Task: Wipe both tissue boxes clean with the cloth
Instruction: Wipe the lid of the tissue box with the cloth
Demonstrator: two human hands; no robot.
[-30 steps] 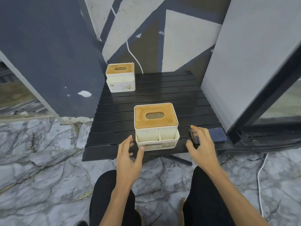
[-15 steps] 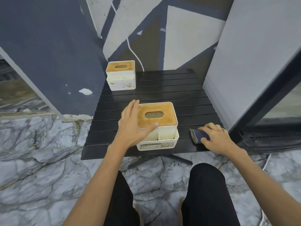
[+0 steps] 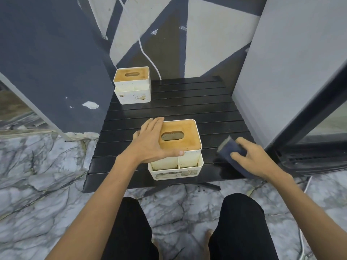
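Note:
The near tissue box [image 3: 187, 147], white with a stained wooden lid and an oval slot, stands at the front of the black slatted table [image 3: 187, 107]. My left hand [image 3: 152, 145] lies flat over its left side, thumb along the front edge, gripping it. A second tissue box [image 3: 132, 85] of the same kind, spotted with brown stains, sits at the far left corner. My right hand [image 3: 251, 158] holds a folded dark blue cloth [image 3: 228, 149] just right of the near box, lifted a little off the table.
A grey wall panel [image 3: 281, 62] and a dark door frame [image 3: 308, 113] close in the table's right side. A dark blue wall [image 3: 52, 59] borders the left. A white cable [image 3: 146, 53] runs down the back wall. Marble floor and my knees lie below.
My left hand has settled firmly on the near box. My right hand has picked the blue cloth up from the table's right edge and tilted it toward the box.

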